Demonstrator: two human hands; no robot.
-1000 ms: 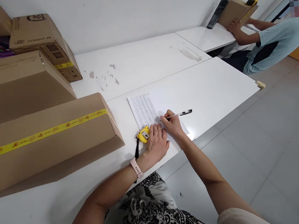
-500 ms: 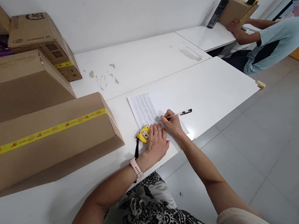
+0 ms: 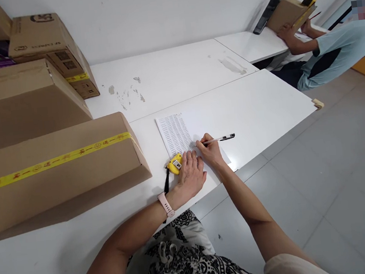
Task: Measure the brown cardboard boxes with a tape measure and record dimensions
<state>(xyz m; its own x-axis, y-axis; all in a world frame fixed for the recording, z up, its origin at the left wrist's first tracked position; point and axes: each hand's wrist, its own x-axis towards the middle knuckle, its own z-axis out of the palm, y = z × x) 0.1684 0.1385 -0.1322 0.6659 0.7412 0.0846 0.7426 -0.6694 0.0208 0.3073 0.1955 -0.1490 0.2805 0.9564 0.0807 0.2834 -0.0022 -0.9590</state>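
A sheet of paper (image 3: 174, 131) with printed columns lies on the white table. My right hand (image 3: 211, 151) grips a pen (image 3: 222, 138), its tip side at the paper and its black end pointing right. Flat across the lower part of the sheet rests my left hand (image 3: 191, 173), fingers stretched out and holding nothing. Just left of those fingertips sits a yellow tape measure (image 3: 174, 164) with a black strap (image 3: 167, 180) trailing toward my wrist. The lower edge of the paper is hidden under my hands.
A long cardboard box (image 3: 58, 177) with yellow tape lies to the left. Behind it stand more cartons (image 3: 20, 98). At the far right a person (image 3: 328, 56) works by a small cardboard box (image 3: 287, 13) and a dark bottle-like object (image 3: 268, 12). The table's front edge (image 3: 269, 144) runs close by.
My hands, the pen and the paper show almost no movement. The other person's farther hand has come up beside their box, with a thin reddish stick now visible there.
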